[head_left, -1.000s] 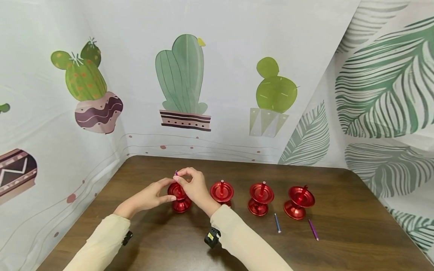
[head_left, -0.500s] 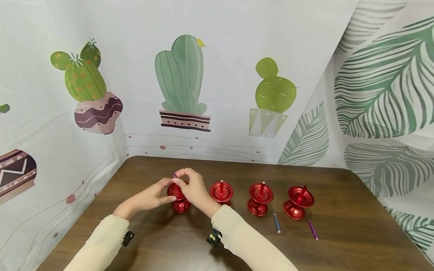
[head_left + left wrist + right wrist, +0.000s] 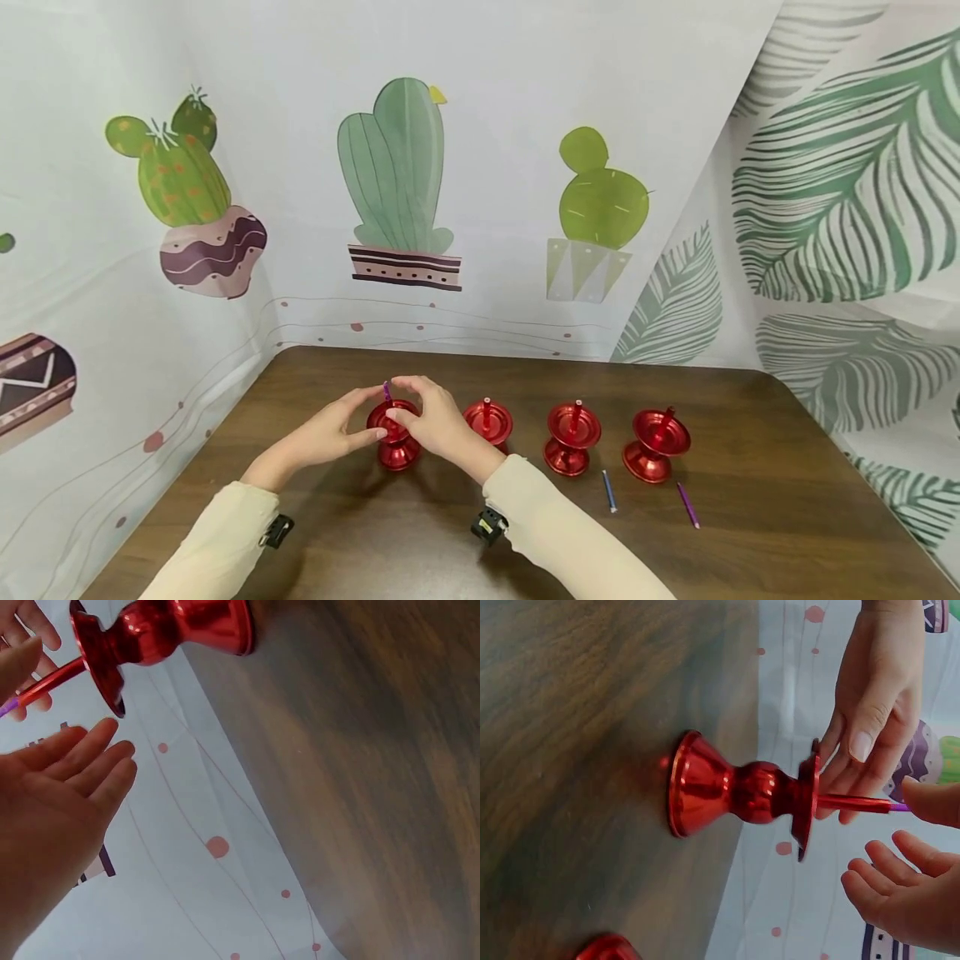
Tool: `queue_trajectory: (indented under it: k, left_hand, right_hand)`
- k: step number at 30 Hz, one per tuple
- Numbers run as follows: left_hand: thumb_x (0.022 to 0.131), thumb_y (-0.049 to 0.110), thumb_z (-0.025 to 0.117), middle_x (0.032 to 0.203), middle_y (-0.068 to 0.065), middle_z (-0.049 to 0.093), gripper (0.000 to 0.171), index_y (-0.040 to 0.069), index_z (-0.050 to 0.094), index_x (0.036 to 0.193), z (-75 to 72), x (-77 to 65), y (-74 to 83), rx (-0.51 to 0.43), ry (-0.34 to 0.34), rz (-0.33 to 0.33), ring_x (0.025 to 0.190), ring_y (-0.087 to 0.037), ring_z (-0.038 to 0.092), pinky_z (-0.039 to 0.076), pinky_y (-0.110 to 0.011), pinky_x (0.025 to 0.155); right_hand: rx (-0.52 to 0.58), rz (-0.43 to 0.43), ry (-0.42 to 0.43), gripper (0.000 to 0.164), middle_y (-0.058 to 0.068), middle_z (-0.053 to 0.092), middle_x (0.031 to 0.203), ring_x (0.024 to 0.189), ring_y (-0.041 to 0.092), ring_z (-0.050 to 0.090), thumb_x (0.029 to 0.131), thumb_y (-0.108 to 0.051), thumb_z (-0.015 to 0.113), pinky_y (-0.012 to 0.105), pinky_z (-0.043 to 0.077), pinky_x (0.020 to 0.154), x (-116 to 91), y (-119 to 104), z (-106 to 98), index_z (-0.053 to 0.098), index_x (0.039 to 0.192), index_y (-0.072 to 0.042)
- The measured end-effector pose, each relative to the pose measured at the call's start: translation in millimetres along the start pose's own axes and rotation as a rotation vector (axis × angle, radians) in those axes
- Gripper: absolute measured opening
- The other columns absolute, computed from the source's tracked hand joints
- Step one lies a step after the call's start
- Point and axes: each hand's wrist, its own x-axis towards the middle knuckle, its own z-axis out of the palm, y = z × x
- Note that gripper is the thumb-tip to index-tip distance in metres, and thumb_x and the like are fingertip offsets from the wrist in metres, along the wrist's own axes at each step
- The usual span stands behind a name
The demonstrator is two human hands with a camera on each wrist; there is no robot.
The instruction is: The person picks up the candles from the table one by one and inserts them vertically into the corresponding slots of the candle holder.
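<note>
A shiny red candle holder [image 3: 398, 452] stands upright at the table's left, with a thin purple candle [image 3: 387, 391] in its red central tube [image 3: 855, 803]. My left hand [image 3: 325, 429] is at its left side, the index fingertip close by the candle and the thumb beside the dish. From the right, my right hand [image 3: 441, 423] surrounds the top, with thumb and index spread apart and the candle standing free between the hands. Whether a fingertip still touches the candle is hard to tell. In the left wrist view, the holder's dish [image 3: 96, 660] sits past outstretched fingers.
Three more red holders stand in a row rightward: one beside my right hand [image 3: 487, 422], a middle one [image 3: 572, 437] and a far one [image 3: 656, 444]. A blue candle [image 3: 609, 492] and a purple candle [image 3: 687, 505] lie in front. Patterned cloth [image 3: 495, 167] hangs behind the brown table [image 3: 375, 533].
My right thumb and index finger have parted from their pinch on the purple candle, and the thumb has dropped lower. The candle now shows standing in the holder. My left hand stays nearly still.
</note>
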Motion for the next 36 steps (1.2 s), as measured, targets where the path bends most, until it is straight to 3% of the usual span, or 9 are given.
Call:
queue_trajectory:
  k: [12,16,20,23,27,36]
  left_hand:
    - [0.088,0.009,0.07,0.13,-0.02,0.054,0.054,-0.001,0.047,0.136,-2.8,0.2,24.2,0.059,0.365,0.09,0.123,-0.037,0.049,0.04,-0.057,0.099]
    - [0.086,0.006,0.071,0.131,-0.015,0.053,0.053,0.001,0.049,0.134,-2.7,4.5,42.4,0.086,0.491,0.162,0.123,-0.032,0.049,0.04,-0.053,0.1]
    - [0.084,0.003,0.072,0.131,-0.013,0.053,0.054,0.001,0.051,0.133,0.7,10.1,64.9,0.087,0.558,0.245,0.123,-0.029,0.049,0.039,-0.049,0.102]
    - [0.084,0.004,0.072,0.133,-0.013,0.052,0.055,0.002,0.05,0.134,6.5,15.1,81.2,0.077,0.547,0.284,0.125,-0.027,0.049,0.039,-0.047,0.103]
    - [0.086,0.009,0.072,0.136,-0.01,0.05,0.056,0.004,0.048,0.136,18.3,22.4,96.6,0.041,0.478,0.279,0.127,-0.025,0.047,0.039,-0.047,0.104]
    - [0.092,0.02,0.067,0.139,-0.012,0.047,0.057,0.004,0.044,0.141,49.6,38.3,104.2,-0.038,0.303,0.222,0.129,-0.027,0.046,0.04,-0.048,0.104]
  right_hand:
    - [0.016,-0.14,0.063,0.044,0.008,0.059,0.132,0.124,0.023,0.052,0.094,-0.018,0.063,0.04,0.041,0.104,-15,-11,-41,0.053,0.135,-0.007]
    - [-0.001,-0.163,0.119,0.04,0.007,0.058,0.132,0.126,0.022,0.051,0.097,-0.023,0.059,0.041,0.04,0.105,-20,-11,-56,0.055,0.134,-0.008]
    - [-0.015,-0.17,0.16,0.038,0.006,0.057,0.134,0.129,0.021,0.048,0.099,-0.027,0.056,0.042,0.039,0.106,-29,-8,-71,0.057,0.133,-0.011]
    - [-0.017,-0.161,0.177,0.038,0.004,0.057,0.134,0.129,0.019,0.047,0.099,-0.028,0.055,0.043,0.038,0.106,-36,-6,-81,0.057,0.134,-0.013]
    - [-0.014,-0.14,0.187,0.037,0.003,0.056,0.135,0.129,0.019,0.047,0.099,-0.025,0.055,0.045,0.038,0.106,-47,-1,-91,0.056,0.134,-0.013]
    - [-0.004,-0.087,0.208,0.041,0.007,0.053,0.139,0.13,0.027,0.046,0.099,-0.024,0.055,0.053,0.038,0.104,-68,13,-103,0.052,0.137,-0.01]
